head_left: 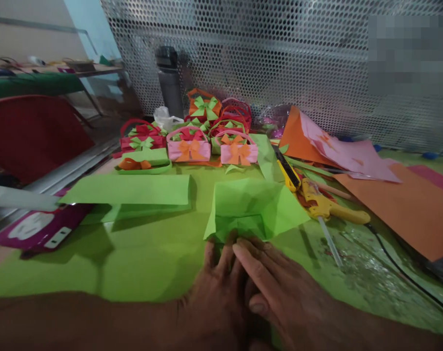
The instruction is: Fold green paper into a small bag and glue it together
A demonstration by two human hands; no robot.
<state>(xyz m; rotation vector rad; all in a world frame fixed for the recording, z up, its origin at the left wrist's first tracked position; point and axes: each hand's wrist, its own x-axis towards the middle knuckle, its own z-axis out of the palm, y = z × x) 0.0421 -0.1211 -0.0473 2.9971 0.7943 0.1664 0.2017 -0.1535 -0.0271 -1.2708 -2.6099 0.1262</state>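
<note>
A half-folded green paper box (252, 207) lies open on the green table (141, 263) right in front of me. My left hand (216, 287) rests at its near edge, fingers stretched forward and pressing on the paper fold. Over it lies my right hand (280, 287), fingers flat and pointing toward the same near edge. Neither hand grips anything; both press the fold down.
A folded green sheet (130, 190) lies left. Several finished paper baskets with bows (192, 141) stand at the back by a dark bottle (169, 80). A yellow glue gun (324, 204), yellow cutter (286, 170), orange paper (408, 209) and pink paper (346, 151) lie right.
</note>
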